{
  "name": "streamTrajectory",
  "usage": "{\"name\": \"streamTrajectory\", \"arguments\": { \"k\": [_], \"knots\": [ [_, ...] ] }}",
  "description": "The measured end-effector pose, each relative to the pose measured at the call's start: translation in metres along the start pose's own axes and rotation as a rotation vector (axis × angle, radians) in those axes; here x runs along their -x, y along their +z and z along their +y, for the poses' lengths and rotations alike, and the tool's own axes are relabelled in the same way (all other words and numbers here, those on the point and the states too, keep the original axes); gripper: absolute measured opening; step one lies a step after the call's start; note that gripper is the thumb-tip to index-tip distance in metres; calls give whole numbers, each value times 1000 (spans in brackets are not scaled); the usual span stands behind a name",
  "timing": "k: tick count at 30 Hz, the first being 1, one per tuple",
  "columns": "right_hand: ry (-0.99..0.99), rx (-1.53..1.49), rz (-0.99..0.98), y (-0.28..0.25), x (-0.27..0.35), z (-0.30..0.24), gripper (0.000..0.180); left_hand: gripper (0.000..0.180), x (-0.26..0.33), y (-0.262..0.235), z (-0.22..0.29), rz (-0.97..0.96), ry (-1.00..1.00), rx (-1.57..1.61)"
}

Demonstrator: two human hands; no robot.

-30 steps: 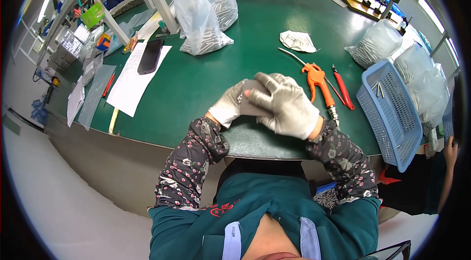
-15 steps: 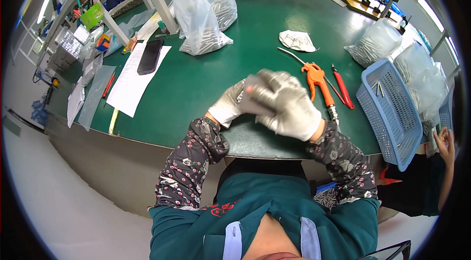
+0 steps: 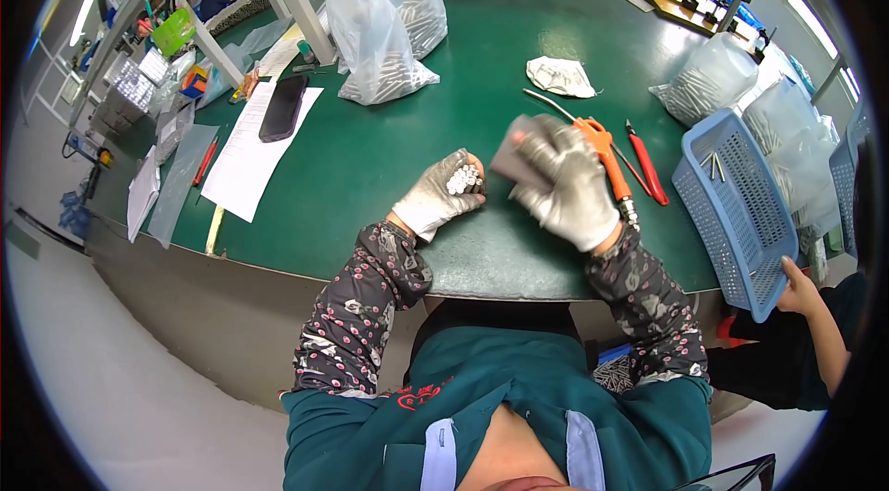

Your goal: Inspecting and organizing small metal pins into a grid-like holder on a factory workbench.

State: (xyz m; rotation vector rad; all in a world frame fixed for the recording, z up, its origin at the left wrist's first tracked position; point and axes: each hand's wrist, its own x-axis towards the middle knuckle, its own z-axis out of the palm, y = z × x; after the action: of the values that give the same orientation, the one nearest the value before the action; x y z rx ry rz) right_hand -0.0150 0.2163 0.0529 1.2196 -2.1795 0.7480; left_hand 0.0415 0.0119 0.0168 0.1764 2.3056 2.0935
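My left hand [image 3: 428, 202], in a pale work glove, is closed around a bundle of thin metal rods [image 3: 464, 180], their bright ends facing up. To its right, my right hand [image 3: 576, 196] grips a flat grey-brown pad [image 3: 509, 163] with fingers laid over it. A gap separates the pad from the rod ends. The right glove is slightly blurred. Just beyond that hand lies an orange air blow gun [image 3: 594, 133], partly covered by it, with red-handled pliers [image 3: 647, 165] alongside.
A blue basket [image 3: 687, 178] with a few rods stands at right, held at its near end by a co-worker's hand [image 3: 798, 287]. Bags of rods [image 3: 389, 74] stand at the back. A phone [image 3: 283, 108] rests on paper [image 3: 243, 167] at left; a white cloth [image 3: 561, 77] lies farther back.
My right hand with the pad has moved right, away from my left hand, uncovering the rod ends. The co-worker's hand has come down to the blue basket's near end.
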Motion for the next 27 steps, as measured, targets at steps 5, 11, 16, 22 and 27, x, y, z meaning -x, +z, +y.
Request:
{"name": "streamTrajectory", "arguments": {
  "k": [5, 11, 16, 22, 27],
  "knots": [
    [242, 149, -96, 8, -1, 4, 45, 31, 2, -1, -3, 39, 27, 43],
    [252, 150, -138, 18, 5, 7, 50, 34, 2, -5, -6, -9, -18, 7],
    [274, 204, -158, 24, 10, 12, 52, 34, 1, -4, -5, -41, 8, -22],
    [112, 117, 32, 17, 3, -9, 32, 36, 3, -4, -8, -3, -5, 55],
    [402, -407, -73, 36, 1, -28, 14, 32, 2, 1, -5, 32, 51, 36]
  ]
}}
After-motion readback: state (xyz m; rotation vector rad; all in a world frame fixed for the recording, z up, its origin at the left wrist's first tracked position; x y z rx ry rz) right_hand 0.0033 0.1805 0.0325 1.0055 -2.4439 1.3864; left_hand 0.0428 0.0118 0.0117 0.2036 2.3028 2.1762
